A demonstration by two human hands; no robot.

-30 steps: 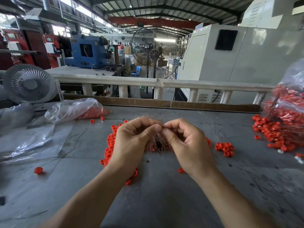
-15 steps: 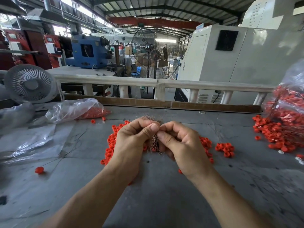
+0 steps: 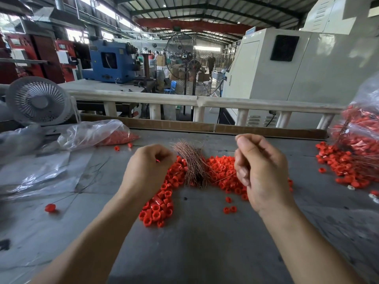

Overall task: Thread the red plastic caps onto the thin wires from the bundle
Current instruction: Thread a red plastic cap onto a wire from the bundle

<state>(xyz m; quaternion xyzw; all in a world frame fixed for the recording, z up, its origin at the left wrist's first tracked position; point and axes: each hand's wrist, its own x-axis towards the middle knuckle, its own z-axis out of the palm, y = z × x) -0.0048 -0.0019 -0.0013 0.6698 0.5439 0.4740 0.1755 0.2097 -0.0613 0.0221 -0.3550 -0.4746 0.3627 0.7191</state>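
Observation:
A bundle of thin coppery wires (image 3: 192, 162) lies on the grey table, fanned out at its far end. Loose red plastic caps (image 3: 162, 206) are heaped around it on both sides. My left hand (image 3: 147, 173) hovers left of the bundle with fingers curled round a red cap (image 3: 158, 160), of which only a sliver shows. My right hand (image 3: 258, 171) is raised right of the bundle and pinches a thin wire (image 3: 223, 178) that trails down toward the caps.
A clear bag with red caps (image 3: 98, 134) and flat plastic sheets lie at the left, near a small white fan (image 3: 39, 101). A big bag of capped wires (image 3: 361, 136) spills caps at the right. One capped wire (image 3: 50, 208) lies front left.
My hands, joined over the bundle before, have parted. The right hand has drawn a wire up and to the right; the left has shifted left, uncovering the bundle and caps.

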